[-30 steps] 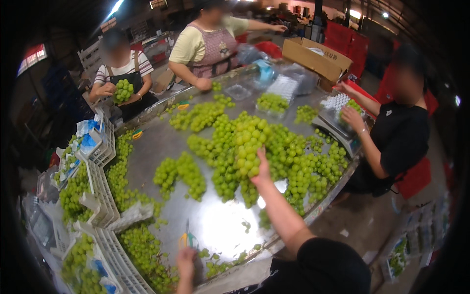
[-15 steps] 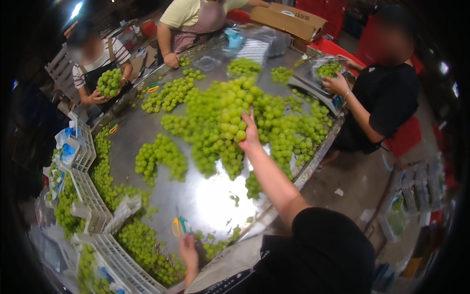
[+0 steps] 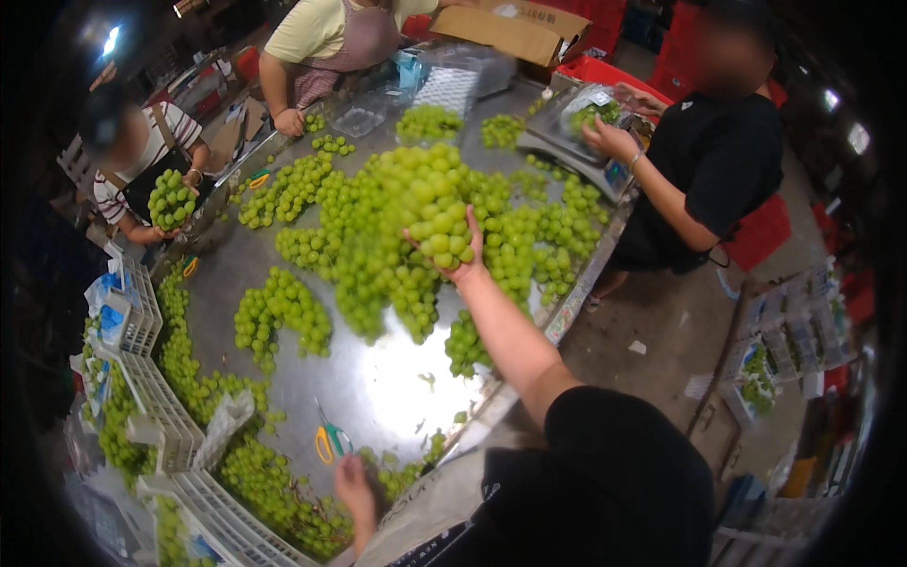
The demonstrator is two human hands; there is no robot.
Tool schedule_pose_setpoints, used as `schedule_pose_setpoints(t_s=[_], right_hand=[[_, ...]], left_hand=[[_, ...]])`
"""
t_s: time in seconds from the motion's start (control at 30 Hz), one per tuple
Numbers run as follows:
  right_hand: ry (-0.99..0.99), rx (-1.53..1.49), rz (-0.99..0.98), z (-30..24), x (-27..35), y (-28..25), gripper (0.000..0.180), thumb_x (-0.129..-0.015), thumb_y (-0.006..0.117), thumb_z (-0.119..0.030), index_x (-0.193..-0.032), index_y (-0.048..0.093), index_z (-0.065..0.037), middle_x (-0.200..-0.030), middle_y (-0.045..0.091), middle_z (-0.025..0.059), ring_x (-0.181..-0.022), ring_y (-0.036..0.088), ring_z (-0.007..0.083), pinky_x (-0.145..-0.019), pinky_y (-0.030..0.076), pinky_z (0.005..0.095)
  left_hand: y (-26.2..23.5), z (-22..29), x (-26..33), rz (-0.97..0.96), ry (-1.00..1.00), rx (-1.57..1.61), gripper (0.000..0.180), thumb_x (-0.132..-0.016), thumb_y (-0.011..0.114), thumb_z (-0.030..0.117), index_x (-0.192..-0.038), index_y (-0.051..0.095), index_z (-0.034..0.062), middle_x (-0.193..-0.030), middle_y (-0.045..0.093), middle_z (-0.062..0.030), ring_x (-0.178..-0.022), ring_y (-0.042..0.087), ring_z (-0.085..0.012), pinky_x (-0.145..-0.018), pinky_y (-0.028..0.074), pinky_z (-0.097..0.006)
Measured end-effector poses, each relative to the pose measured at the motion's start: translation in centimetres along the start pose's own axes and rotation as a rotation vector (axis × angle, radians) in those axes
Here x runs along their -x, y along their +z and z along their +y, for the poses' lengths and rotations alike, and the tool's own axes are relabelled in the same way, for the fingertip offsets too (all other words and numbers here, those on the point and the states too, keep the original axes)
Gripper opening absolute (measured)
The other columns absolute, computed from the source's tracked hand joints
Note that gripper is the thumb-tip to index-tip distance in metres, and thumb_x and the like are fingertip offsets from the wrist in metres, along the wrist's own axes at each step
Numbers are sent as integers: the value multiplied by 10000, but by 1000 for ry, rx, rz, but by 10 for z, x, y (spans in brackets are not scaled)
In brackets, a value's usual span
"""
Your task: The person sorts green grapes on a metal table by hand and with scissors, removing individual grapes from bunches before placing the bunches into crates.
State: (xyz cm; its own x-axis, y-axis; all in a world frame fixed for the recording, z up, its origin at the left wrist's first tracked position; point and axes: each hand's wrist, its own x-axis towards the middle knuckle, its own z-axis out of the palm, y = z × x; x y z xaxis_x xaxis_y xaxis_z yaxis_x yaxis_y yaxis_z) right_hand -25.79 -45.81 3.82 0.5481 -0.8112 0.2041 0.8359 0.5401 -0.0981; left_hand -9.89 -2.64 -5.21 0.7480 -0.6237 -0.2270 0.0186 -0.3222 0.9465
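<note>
My right hand (image 3: 463,260), arm stretched over the metal table, cradles a large bunch of green grapes (image 3: 430,203) from below. Its thumb shows at one side of the bunch and a fingertip at the other. Beneath and around the bunch, a heap of green grape bunches (image 3: 510,236) covers the middle of the table. Low in the picture, my left hand (image 3: 355,487) is beside a pair of scissors (image 3: 331,441) with orange and green handles, lying on the table. Its slightly blurred fingers look loosely apart, with nothing seen in them.
White plastic crates (image 3: 170,420) with grapes line the left edge. A scale (image 3: 576,156) stands at the far right, where a co-worker (image 3: 713,151) handles packed grapes. Another co-worker (image 3: 142,170) at far left holds a bunch; a third (image 3: 331,47) leans at the back. Clear trays (image 3: 453,85) are stacked there.
The view has shifted, so the table sits further left. My right hand has turned under the bunch, and fingers now show on both its sides. The scissors stay on the table.
</note>
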Motion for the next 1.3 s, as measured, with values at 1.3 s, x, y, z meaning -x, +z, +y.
schedule_pose_setpoints(t_s=[1.3], right_hand=[[494, 509, -157, 119, 79, 49, 788, -804, 563, -298, -1431, 129, -99, -1400, 312, 173, -1246, 374, 360, -1039, 311, 501]], left_hand=[[44, 169, -91, -443, 96, 803, 941, -790, 644, 78, -1443, -22, 206, -1447, 206, -175, -1256, 367, -307, -974, 400, -455]])
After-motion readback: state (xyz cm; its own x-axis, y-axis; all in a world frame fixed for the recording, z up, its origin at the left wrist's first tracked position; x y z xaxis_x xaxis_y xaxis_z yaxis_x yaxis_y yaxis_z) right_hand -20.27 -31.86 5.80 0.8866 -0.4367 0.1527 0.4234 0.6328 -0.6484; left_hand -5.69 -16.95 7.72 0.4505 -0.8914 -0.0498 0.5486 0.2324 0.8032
